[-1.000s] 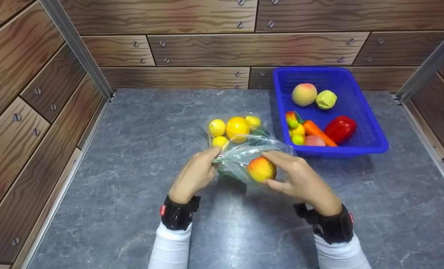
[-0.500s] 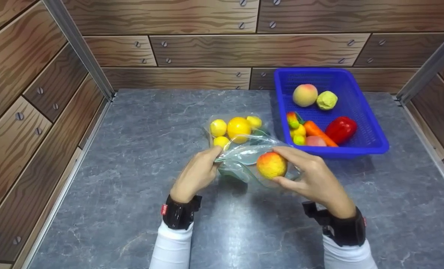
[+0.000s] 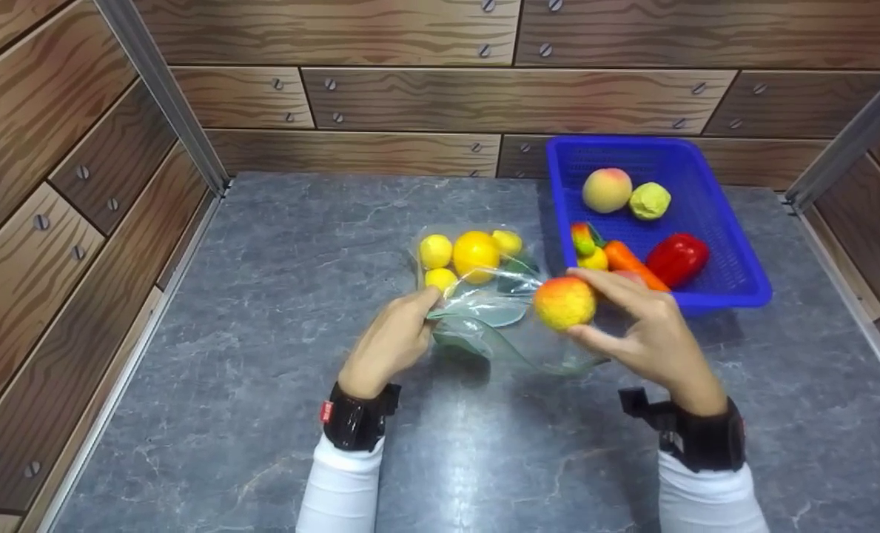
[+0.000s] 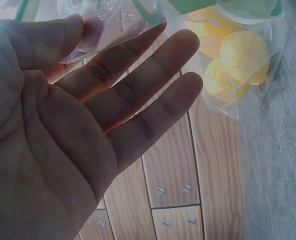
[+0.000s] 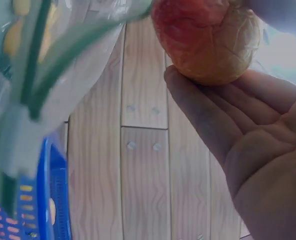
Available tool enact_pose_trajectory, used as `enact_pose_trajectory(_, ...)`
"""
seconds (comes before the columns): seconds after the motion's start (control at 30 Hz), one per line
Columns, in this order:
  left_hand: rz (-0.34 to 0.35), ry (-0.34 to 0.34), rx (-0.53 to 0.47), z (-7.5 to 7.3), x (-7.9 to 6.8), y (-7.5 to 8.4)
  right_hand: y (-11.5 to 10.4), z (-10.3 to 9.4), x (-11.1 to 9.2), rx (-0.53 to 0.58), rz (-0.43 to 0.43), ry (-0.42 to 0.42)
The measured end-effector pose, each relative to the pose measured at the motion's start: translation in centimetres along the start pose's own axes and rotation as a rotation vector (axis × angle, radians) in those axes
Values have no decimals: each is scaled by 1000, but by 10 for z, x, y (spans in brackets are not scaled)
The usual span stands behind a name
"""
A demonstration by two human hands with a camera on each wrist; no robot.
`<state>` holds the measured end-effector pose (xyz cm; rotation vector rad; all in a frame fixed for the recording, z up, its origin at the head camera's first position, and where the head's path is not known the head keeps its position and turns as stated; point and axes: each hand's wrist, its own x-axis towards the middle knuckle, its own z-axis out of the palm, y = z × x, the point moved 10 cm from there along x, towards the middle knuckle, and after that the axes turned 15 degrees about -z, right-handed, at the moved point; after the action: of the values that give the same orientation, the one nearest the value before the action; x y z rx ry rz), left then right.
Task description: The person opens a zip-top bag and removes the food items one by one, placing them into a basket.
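My left hand (image 3: 388,340) pinches the green-edged mouth of a clear plastic bag (image 3: 495,337) between thumb and forefinger; the other fingers extend loosely in the left wrist view. Inside the bag lie several yellow fruits (image 3: 435,252), a larger orange-yellow fruit (image 3: 476,256) and something dark green, partly hidden by glare. My right hand (image 3: 650,337) grips a round, wrinkled red-and-yellow fruit (image 3: 565,303) between thumb and fingers, just right of the bag's mouth and in front of the basket. In the right wrist view the same fruit (image 5: 205,40) sits at the fingertips, the bag's green strip beside it.
A blue basket (image 3: 750,285) stands at the back right. It holds a peach (image 3: 607,190), a pale yellow-green lumpy fruit (image 3: 650,201), a carrot (image 3: 632,263), a red pepper (image 3: 677,260) and smaller pieces. Wood-patterned walls (image 3: 410,96) border the grey marbled table (image 3: 299,244).
My right hand has moved right and slightly away from me with the red-and-yellow fruit, off the bag's mouth toward the basket. My left hand stays almost still at the bag's edge.
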<state>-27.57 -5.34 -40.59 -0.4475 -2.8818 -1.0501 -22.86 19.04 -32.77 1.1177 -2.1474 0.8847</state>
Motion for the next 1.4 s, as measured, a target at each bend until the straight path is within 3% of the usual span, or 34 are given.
enact_pose_trajectory(0.27,2,3,6,-1,2,2,31,-17,1,-21,83,31)
enact_pose_trajectory(0.67,-11,-23,-5,0,3,1,97,-47,13,-228,210,92)
enact_pose_trajectory(1.03,-33,-18,6,-3,0,-3,157,-41,2,-308,418,-141)
enact_pose_trajectory(1.4,-59,-44,9,2,0,-5,203,-28,-26,-270,641,-367)
